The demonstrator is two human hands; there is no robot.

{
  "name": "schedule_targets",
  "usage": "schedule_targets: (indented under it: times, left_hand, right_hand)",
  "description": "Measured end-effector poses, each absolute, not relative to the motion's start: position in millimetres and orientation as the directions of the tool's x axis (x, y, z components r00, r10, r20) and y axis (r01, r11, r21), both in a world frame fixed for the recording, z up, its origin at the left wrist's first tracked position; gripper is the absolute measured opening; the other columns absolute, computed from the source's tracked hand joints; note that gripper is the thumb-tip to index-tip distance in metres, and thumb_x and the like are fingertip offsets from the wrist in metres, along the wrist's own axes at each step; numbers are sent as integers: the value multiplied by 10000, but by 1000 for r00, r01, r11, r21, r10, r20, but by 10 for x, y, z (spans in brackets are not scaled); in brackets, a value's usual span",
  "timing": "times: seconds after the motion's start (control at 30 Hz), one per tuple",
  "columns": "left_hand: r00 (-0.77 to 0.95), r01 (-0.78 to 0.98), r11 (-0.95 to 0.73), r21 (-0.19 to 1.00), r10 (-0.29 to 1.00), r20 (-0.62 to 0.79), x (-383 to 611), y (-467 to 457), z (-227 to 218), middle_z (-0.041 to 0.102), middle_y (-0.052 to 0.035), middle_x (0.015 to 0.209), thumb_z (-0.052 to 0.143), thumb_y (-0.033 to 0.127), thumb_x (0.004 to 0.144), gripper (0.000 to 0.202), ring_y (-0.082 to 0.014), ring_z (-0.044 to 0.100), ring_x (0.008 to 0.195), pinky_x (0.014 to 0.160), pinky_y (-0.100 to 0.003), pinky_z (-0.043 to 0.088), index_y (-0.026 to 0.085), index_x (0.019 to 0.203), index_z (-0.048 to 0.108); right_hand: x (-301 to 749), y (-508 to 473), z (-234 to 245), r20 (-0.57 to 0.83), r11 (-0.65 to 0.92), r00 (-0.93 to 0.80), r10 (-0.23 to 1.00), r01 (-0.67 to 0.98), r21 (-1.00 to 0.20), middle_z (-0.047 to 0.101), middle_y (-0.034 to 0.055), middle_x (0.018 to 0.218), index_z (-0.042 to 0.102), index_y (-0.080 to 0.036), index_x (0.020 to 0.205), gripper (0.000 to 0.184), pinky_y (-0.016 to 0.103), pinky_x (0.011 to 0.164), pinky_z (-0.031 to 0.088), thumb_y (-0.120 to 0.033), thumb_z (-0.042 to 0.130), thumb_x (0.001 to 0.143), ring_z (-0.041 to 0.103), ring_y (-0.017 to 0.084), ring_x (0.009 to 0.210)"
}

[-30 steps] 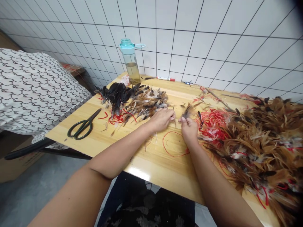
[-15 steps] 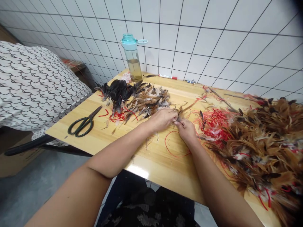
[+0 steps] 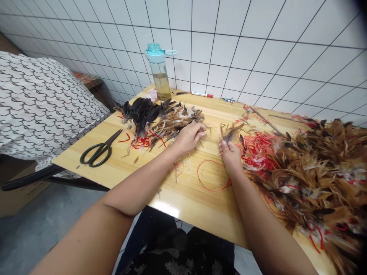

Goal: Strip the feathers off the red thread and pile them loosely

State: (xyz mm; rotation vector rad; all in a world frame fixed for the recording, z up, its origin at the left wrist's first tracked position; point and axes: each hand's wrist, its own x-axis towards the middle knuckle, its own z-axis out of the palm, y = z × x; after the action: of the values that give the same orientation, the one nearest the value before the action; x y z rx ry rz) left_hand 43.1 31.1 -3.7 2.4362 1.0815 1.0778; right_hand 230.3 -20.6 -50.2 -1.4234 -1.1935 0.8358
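A small bunch of brown and dark feathers (image 3: 231,131) is pinched in my right hand (image 3: 231,156), its tips pointing up and away over the table. My left hand (image 3: 189,137) rests at the near right edge of a loose pile of brown and white feathers (image 3: 179,118). Its fingers are bent and apart, and I see nothing held in them. Left of that pile lies a heap of black feathers (image 3: 142,110), with tangled red string (image 3: 141,142) in front. A loop of thin red string (image 3: 198,173) lies between my forearms.
Dark-handled scissors (image 3: 100,151) lie on the left of the wooden table (image 3: 183,200). A water bottle (image 3: 160,78) and a red-capped marker (image 3: 202,94) are near the tiled wall. On the right are red string scraps (image 3: 259,149) and a large heap of tied brown feathers (image 3: 321,164).
My hands were together around the feathers and are now apart. My left hand has moved left to the brown pile; my right hand keeps the bunch, its feathers now in plain sight.
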Motion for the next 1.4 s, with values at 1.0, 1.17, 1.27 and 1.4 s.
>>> schedule_targets:
  times: [1.0, 1.17, 1.27, 1.4]
  left_hand:
    - [730, 523, -850, -65, 407, 548, 524, 59, 167, 582, -94, 964, 449, 300, 955, 230, -216, 446, 931, 862, -358, 389, 183, 946, 647]
    - [712, 547, -835, -61, 426, 558, 516, 102, 136, 584, -91, 898, 405, 226, 966, 287, -210, 450, 884, 792, -344, 382, 173, 807, 639]
    - [695, 553, -833, -9, 455, 557, 501, 136, 98, 583, -88, 848, 415, 187, 951, 290, -204, 466, 860, 765, -331, 389, 168, 776, 645]
    - [510, 548, -766, 336, 625, 591, 487, 180, 59, 605, -52, 826, 488, 160, 890, 181, -167, 516, 817, 773, -305, 412, 168, 817, 653]
  right_hand:
    - [2242, -303, -390, 246, 106, 242, 939, 477, -872, 485, -7, 559, 563, -227, 651, 298, 293, 577, 352, -442, 474, 839, 457, 166, 590]
    - [2227, -312, -377, 227, 79, 260, 939, 477, -875, 518, 1, 585, 567, -223, 648, 288, 299, 597, 367, -414, 472, 841, 481, 171, 606]
    - [2234, -299, -404, 209, 58, 287, 935, 457, -887, 522, -3, 589, 563, -219, 654, 293, 297, 588, 357, -433, 475, 834, 461, 159, 582]
    - [2263, -273, -461, 189, 56, 296, 937, 404, -913, 457, -28, 548, 566, -216, 708, 325, 280, 545, 322, -481, 444, 851, 416, 145, 537]
